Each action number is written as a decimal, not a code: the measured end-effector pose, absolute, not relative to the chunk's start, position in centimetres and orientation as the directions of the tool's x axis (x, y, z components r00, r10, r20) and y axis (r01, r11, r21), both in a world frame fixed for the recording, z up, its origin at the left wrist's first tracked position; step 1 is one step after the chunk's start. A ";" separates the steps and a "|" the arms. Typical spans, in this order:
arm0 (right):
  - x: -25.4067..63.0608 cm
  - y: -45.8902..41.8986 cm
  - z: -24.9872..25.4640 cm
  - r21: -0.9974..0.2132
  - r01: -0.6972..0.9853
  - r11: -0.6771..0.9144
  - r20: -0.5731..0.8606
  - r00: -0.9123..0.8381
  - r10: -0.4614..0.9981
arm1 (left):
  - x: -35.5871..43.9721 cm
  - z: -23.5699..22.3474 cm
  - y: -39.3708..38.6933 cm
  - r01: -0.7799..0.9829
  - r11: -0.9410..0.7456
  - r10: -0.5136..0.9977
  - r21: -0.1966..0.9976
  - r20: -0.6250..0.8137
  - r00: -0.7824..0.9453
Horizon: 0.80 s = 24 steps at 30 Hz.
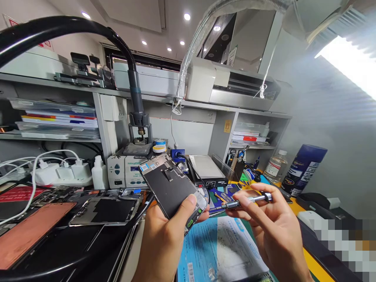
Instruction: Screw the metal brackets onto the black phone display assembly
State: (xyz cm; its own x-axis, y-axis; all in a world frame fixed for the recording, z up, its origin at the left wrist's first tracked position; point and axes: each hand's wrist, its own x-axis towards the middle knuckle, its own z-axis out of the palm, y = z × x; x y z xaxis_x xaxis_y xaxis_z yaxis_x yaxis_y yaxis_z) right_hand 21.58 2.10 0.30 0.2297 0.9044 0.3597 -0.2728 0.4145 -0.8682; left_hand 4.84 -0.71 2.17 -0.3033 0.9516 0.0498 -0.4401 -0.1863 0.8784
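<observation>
My left hand (169, 231) grips a phone screen assembly (173, 188) by its lower end, thumb across its dark back. A short flex cable and several small stickers show on that back, which is tilted toward me. In my right hand (270, 223) a silver precision screwdriver (248, 201) is held between thumb and fingers, lying nearly level. Its tip points left toward the screen assembly, with a gap between them. Beneath both hands lies a blue and white printed packet (226, 246).
At left are another phone screen part (105, 211) and a copper-coloured panel (35, 227). A soldering station (126, 172) stands behind. On the right are a clear bottle (275, 166) and a blue spray can (304, 170). A black hose (88, 25) arches over the left side.
</observation>
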 end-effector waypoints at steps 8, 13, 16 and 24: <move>22.0 2.3 -0.1 -0.862 -0.273 0.427 0.381 0.208 0.901 | 4.8 1.9 -0.7 -0.449 -0.188 0.955 0.874 0.055 -0.293; 21.5 1.9 0.4 -0.864 -0.274 0.423 0.366 0.235 0.900 | 4.8 2.1 -0.8 -0.419 -0.200 0.945 0.886 0.062 -0.321; 21.0 1.4 0.8 -0.866 -0.273 0.419 0.355 0.256 0.899 | 4.8 2.2 -0.8 -0.407 -0.196 0.942 0.892 0.055 -0.332; 21.7 2.0 0.0 -0.859 -0.256 0.443 0.391 0.227 0.892 | 4.8 1.9 -0.9 -0.453 -0.178 0.951 0.873 0.035 -0.307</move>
